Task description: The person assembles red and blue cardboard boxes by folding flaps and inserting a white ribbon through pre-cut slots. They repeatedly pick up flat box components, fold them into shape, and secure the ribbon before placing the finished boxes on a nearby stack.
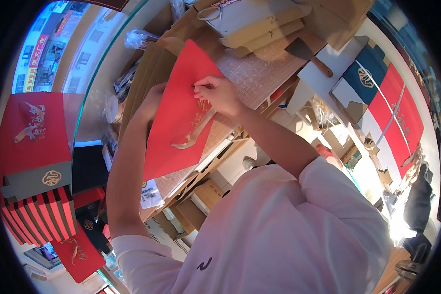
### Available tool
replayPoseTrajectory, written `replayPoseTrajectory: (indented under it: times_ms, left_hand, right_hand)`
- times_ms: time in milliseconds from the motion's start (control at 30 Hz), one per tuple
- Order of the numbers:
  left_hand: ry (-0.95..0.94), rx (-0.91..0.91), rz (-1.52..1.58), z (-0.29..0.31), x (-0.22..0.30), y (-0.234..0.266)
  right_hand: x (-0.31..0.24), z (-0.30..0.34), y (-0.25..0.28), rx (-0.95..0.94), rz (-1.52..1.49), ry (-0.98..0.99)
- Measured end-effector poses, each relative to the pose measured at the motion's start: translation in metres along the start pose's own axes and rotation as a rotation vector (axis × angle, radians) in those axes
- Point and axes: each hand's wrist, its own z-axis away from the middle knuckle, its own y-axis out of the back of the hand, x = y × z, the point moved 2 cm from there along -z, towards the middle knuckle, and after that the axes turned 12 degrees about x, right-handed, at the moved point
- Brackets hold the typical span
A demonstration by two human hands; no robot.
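A red panel (179, 108) with gold lettering stands tilted up over the wooden table in front of me. A pale gold ribbon (198, 131) hangs loose across its face. Behind the panel's left edge goes my left hand (153, 100), its fingers hidden by the red sheet. My right hand (219, 93) is at the front face, above the lettering. Its thumb and fingers are pinched together against the panel. A tiny dark bit shows at the fingertips, too small to name.
A scraper (308, 55) with a wooden handle lies at the table's far right. Flattened cardboard (264, 36) is piled at the back. Red panels (32, 130) and stacked red-and-black boxes (41, 215) stand at left. Strapped red and blue boxes (389, 105) are at right.
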Motion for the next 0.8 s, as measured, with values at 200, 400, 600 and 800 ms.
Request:
replayPoseTrajectory:
  times_ms: [200, 400, 600, 800]
  left_hand:
    - [-0.035, -0.027, -0.042, -0.004, -0.004, -0.005]
    - [-0.035, -0.053, -0.017, -0.001, 0.001, -0.007]
    - [-0.141, -0.065, 0.029, -0.001, 0.006, -0.013]
    - [-0.142, 0.053, 0.088, -0.033, -0.042, -0.015]
  right_hand:
    - [-0.016, 0.014, -0.003, 0.135, 0.335, 0.256]
    - [-0.019, 0.008, -0.007, 0.153, 0.538, 0.419]
    - [-0.007, -0.005, -0.004, 0.017, -0.013, -0.061]
    - [0.005, 0.007, -0.004, 0.01, -0.289, -0.153]
